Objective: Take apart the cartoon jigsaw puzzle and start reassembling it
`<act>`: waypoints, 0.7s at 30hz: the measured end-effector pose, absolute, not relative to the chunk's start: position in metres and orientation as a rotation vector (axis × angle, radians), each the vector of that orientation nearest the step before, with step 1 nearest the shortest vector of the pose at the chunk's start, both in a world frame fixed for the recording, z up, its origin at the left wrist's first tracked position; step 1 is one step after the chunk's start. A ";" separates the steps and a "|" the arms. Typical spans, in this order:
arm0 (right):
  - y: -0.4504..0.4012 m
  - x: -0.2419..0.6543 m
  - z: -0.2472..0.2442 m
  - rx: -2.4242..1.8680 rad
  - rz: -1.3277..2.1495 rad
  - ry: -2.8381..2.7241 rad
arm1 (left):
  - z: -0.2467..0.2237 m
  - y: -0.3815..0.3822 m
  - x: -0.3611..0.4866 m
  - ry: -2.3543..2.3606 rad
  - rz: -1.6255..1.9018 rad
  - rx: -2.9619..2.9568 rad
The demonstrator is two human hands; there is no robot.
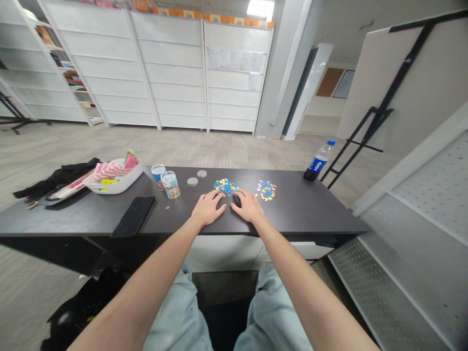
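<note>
Both my hands rest on the dark table point(292, 214) at its middle. My left hand point(209, 207) lies palm down with its fingers stretched toward a pile of small jigsaw pieces point(225, 185), mostly blue and yellow. On the other side, my right hand point(247, 205) is also palm down, fingers spread, its tips at the pile's near right edge. A second, paler pile of jigsaw pieces point(266, 190) lies just beyond it to the right. Neither hand shows anything held. The fingertips partly hide the near edge of the first pile.
Left of the piles are two round metal lids point(192, 181), two printed cans point(170, 185) and a black phone point(133, 216). A white basket point(120, 184) with cloth stands at the far left, beside black fabric point(62, 178). A Pepsi bottle point(319, 162) stands at the back right.
</note>
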State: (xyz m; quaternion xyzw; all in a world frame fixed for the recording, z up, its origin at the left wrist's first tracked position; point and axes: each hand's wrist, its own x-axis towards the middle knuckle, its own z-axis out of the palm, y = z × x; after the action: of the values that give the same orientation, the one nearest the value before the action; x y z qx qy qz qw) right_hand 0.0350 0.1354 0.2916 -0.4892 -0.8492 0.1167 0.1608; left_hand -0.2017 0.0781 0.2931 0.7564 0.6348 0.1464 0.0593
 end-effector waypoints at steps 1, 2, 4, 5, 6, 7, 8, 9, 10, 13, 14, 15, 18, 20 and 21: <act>0.135 0.035 0.292 -1.395 0.328 -2.427 | 0.293 0.078 -0.202 1.924 0.439 2.290; 0.134 0.035 0.293 -1.391 0.324 -2.430 | 0.293 0.078 -0.202 1.925 0.436 2.290; 0.134 0.037 0.294 -1.370 0.318 -2.435 | 0.293 0.078 -0.202 1.922 0.434 2.292; 0.135 0.038 0.295 -1.352 0.315 -2.437 | 0.293 0.078 -0.202 1.919 0.435 2.295; 0.137 0.039 0.296 -1.331 0.312 -2.434 | 0.293 0.077 -0.203 1.916 0.437 2.298; 0.141 0.040 0.298 -1.311 0.307 -2.426 | 0.293 0.077 -0.203 1.912 0.437 2.302; 0.146 0.041 0.300 -1.295 0.301 -2.410 | 0.293 0.077 -0.203 1.908 0.436 2.305; 0.153 0.042 0.302 -1.286 0.293 -2.384 | 0.292 0.077 -0.204 1.905 0.433 2.307; 0.161 0.042 0.304 -1.283 0.284 -2.352 | 0.291 0.077 -0.204 1.905 0.429 2.307; 0.194 0.038 0.312 -1.274 0.261 -2.249 | 0.288 0.079 -0.206 1.902 0.415 2.298; 0.206 0.036 0.315 -1.262 0.259 -2.226 | 0.287 0.079 -0.206 1.901 0.415 2.293; 0.218 0.033 0.317 -1.244 0.258 -2.209 | 0.286 0.080 -0.207 1.898 0.415 2.288; 0.247 0.026 0.318 -1.159 0.262 -2.200 | 0.283 0.079 -0.208 1.885 0.420 2.267; 0.258 0.023 0.314 -1.096 0.263 -2.210 | 0.280 0.077 -0.210 1.875 0.416 2.249; 0.262 0.023 0.310 -1.067 0.264 -2.215 | 0.279 0.077 -0.212 1.871 0.433 2.231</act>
State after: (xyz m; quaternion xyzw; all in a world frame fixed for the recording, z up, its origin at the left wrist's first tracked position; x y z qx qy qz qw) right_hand 0.0231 0.2621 0.3104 -0.4077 -0.8461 0.1009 0.3282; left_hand -0.2119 0.0775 0.2786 0.7541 0.6325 0.1465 0.0990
